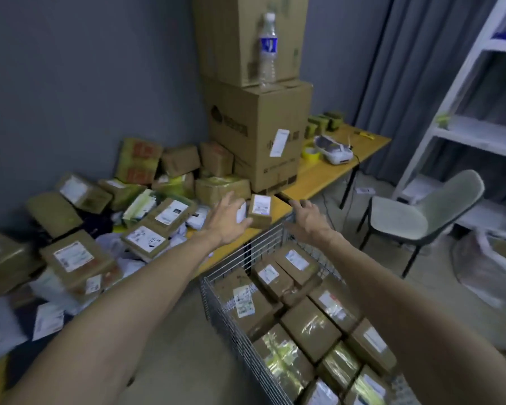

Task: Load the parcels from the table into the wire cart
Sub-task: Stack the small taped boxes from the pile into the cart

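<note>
The small parcel [260, 211] is a squat brown cardboard box with a white printed label on top. It sits at the near corner of the yellow-topped table [319, 175], just beside the far rim of the wire cart [265, 244].

The cart is a silver mesh basket. Ten or so taped boxes [311, 327] are packed flat inside it in close rows. Most are brown card, several have glossy clear tape that catches the light, and most carry white labels.

To the left, a loose heap of parcels [79, 258] covers the table. More than a dozen are labelled cardboard boxes lying at all angles, with crumpled white poly mailers [113, 242] among them.

Both bare forearms reach out straight. The left hand [228, 219] is at the small parcel's left side, fingers and thumb parted in a wide curve with something white in the gap. Blur hides whether it grips anything. The right hand [311, 219] hovers palm down over the cart's far rim, with its fingers spread and nothing in them.

Behind the parcels, two large cartons [260, 133] stand stacked on the table. One clear plastic water bottle [267, 48] stands upright on the lower carton. A yellow tape roll [309, 152] lies further along the table. One pale green chair [406, 217] with black legs stands to the right.
</note>
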